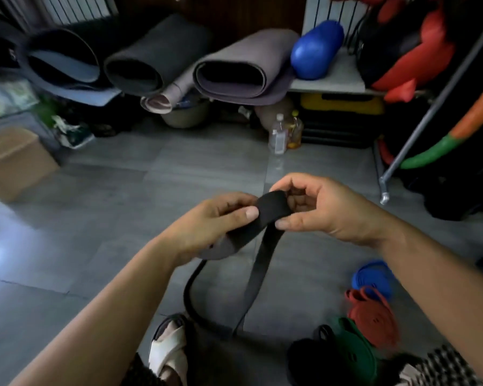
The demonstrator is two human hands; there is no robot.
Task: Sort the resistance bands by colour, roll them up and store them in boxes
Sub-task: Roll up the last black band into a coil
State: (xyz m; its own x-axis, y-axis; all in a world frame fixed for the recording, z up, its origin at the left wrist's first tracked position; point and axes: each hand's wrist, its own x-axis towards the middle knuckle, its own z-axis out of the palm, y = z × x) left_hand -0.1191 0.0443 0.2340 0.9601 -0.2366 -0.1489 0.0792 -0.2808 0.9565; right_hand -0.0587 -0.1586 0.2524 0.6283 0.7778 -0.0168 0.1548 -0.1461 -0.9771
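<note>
Band in work: black band [271, 207] is held up above the sandal [166, 352], top end folded over; the tail hangs to the floor [109, 218] just beside the sandal.
Left hand: left hand [215, 221] pinches the fold's left side, thumb on top.
Right hand: right hand [324, 210] pinches the fold's right side between thumb and curled fingers.
Apparently done: blue coil [371, 277], red coil [371, 316], green coil [354, 349] and dark coil [310, 360] lie right of the sandal, looking rolled, though blurred.
Left: most of this band is unrolled; the coils are unboxed, and the cardboard box [14, 162] sits far up-left of the sandal.
</note>
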